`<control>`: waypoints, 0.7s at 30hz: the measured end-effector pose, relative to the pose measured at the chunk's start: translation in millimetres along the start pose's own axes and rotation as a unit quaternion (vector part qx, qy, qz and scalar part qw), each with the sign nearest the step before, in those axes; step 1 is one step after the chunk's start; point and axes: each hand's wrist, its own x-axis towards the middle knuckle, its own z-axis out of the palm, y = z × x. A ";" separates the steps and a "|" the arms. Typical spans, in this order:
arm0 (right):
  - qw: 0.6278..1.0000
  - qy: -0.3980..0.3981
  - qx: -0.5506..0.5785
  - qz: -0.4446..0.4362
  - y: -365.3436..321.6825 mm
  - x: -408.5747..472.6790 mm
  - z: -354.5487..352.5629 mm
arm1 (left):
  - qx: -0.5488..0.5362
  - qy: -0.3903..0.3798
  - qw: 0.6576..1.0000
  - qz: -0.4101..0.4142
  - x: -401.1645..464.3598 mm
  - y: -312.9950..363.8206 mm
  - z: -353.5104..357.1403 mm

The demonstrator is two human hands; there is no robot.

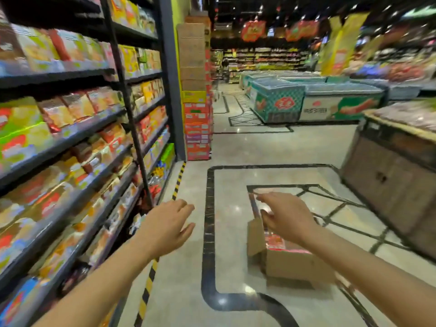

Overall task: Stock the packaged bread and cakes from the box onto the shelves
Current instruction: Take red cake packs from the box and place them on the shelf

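An open cardboard box (287, 260) sits on the shop floor to my right, with red-wrapped packages (274, 241) showing inside. My right hand (285, 214) hovers above the box's far flap, fingers relaxed and spread, holding nothing. My left hand (168, 224) is stretched out over the floor beside the dark shelves (77, 135) on the left, also empty with loose fingers. The shelves carry rows of packaged bread and cakes (77, 107), blurred by motion.
A yellow-black hazard strip (151, 274) runs along the shelf base. A stack of cartons (195, 90) stands at the shelf end. Chest freezers (306, 102) lie farther down the aisle. A wooden display stand (396, 175) is at the right.
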 end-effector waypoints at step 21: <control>0.969 0.015 -0.009 0.248 305.1 56.6 22.3 | -0.108 0.065 0.977 0.171 378.3 146.6 66.6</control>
